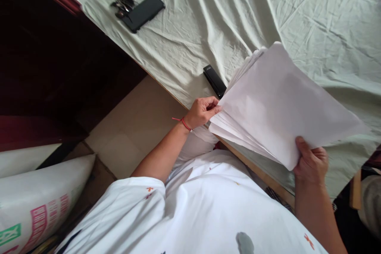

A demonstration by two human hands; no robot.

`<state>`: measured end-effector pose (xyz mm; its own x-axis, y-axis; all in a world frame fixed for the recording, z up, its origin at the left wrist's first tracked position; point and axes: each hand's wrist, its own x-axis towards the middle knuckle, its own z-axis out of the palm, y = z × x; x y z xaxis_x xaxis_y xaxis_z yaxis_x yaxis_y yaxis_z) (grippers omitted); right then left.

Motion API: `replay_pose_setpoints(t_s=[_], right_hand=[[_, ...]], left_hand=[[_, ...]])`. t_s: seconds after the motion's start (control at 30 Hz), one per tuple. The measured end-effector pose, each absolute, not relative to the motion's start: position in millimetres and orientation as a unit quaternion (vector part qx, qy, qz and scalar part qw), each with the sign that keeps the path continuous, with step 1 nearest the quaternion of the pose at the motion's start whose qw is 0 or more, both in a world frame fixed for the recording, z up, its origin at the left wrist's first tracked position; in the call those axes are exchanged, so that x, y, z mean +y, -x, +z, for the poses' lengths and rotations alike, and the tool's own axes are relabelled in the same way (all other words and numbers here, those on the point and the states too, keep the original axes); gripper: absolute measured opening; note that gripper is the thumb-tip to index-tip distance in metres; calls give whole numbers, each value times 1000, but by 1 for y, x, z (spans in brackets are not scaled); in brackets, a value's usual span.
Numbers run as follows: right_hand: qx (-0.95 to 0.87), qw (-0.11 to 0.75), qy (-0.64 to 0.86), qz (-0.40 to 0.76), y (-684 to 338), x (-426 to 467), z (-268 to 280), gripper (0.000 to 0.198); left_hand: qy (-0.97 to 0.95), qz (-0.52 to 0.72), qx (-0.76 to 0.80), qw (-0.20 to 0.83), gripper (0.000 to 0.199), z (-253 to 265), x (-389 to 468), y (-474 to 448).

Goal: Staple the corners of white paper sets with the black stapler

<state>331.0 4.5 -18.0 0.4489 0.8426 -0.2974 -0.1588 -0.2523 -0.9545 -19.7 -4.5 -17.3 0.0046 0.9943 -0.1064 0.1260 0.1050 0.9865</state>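
A fanned stack of white paper sheets (276, 99) is held in front of me, tilted above the pale green cloth. My left hand (204, 112), with a red string at the wrist, pinches the left corner of the sheets between thumb and fingers. On the lower right edge, my right hand (311, 162) grips the paper, its thumb on top and its fingers mostly hidden underneath. Just beyond my left hand lies a black stapler (214, 81), partly covered by the sheets at its near end.
A wrinkled pale green cloth (184, 43) covers the surface. At its far left lie a black phone (145, 11) and a bunch of keys (122, 4). Dark red furniture (53, 47) stands to the left. White printed sacks (38, 202) rest at lower left.
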Motion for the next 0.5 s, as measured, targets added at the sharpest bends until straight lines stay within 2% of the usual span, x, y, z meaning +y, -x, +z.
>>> replay_pose_setpoints(t_s=[0.27,0.5], right_hand=[[-269,552,649,448,-331,2,-17,44],[-271,555,651,441,-332,1,-19,44]], left_hand=[[-531,452,582,419,56,-17,-2,16],[-529,434,558,470,46,-17,-5,20]])
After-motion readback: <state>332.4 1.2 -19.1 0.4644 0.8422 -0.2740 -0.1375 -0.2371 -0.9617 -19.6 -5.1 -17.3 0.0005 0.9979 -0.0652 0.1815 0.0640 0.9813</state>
